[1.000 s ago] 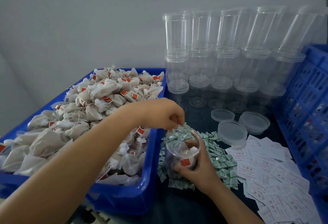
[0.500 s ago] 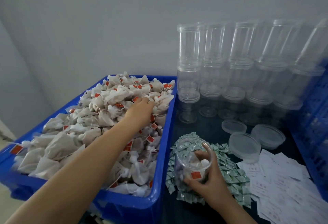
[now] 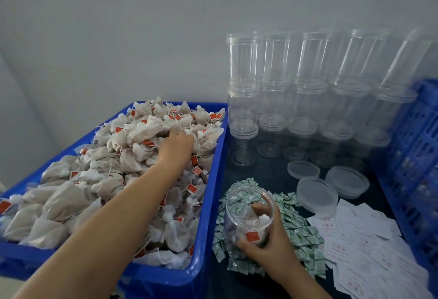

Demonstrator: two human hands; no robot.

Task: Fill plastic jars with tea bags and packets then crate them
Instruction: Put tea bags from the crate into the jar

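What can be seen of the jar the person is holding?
The jar is a clear plastic cylinder with no lid on, its wide mouth open and tilted toward the camera and the bin side. It holds a few white tea bags, one showing a red tag, and is partly filled. The right hand grips its lower side, fingers wrapped round the wall and seen through it. It sits on or just above the pile of green packets, beside the blue bin; contact with the packets cannot be told.
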